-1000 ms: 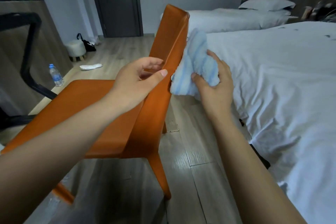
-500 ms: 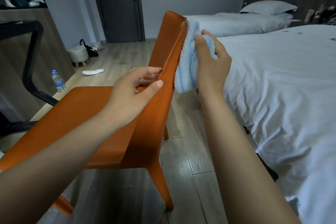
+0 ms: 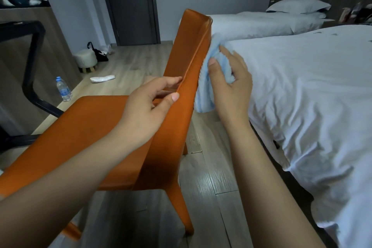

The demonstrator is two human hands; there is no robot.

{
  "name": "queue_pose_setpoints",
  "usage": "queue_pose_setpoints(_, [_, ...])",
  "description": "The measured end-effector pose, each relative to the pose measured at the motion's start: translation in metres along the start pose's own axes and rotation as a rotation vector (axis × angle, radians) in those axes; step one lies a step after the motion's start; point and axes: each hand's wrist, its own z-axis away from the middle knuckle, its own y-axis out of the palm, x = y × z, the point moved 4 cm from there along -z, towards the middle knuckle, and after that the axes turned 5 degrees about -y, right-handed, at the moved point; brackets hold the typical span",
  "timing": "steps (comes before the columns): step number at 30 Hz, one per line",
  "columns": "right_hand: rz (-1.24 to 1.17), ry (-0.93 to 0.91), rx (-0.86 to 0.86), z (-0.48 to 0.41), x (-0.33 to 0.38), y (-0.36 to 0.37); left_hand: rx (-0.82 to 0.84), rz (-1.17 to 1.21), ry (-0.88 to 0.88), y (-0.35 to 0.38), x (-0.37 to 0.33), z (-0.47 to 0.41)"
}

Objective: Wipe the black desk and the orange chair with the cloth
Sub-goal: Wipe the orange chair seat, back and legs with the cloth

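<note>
Head view: at frame centre I steady the orange moulded chair [image 3: 112,127] with my left hand [image 3: 149,108], thumb and fingers pinched narrowly over the backrest's edge. My right hand [image 3: 231,84] presses the pale blue striped terry cloth [image 3: 205,86] flat against the backrest's rear face, holding it bunched. The cloth looks soft and limp and is probably best gripped as a wad; the chair seems rigid, smooth and light enough to tip, so the backrest rim suits holding. The black desk frame [image 3: 32,62] is cut off at upper left, its top unseen; the rear face under the cloth is hidden.
</note>
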Motion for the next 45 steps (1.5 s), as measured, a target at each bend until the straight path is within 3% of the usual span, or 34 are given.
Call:
queue_pose_setpoints(7, [-0.041, 0.245, 0.109, 0.082, -0.062, 0.027, -0.023, -0.016, 0.014, 0.004, 0.005, 0.001])
queue_pose_setpoints(17, [0.076, 0.418, 0.244, 0.180, -0.114, 0.050, -0.016, -0.036, 0.014, 0.005, 0.009, 0.003])
queue_pose_setpoints(31, [0.078, 0.581, 0.504, 0.220, -0.151, 0.026, -0.002, -0.021, -0.025, 0.007, 0.001, 0.009])
queue_pose_setpoints(35, [0.106, 0.566, 0.334, 0.183, -0.150, -0.001, 0.005, -0.043, -0.030, 0.006, -0.003, 0.009])
queue_pose_setpoints(45, [-0.144, 0.214, -0.053, 0.004, -0.063, -0.045, 0.008, -0.049, -0.086, 0.002, -0.026, -0.005])
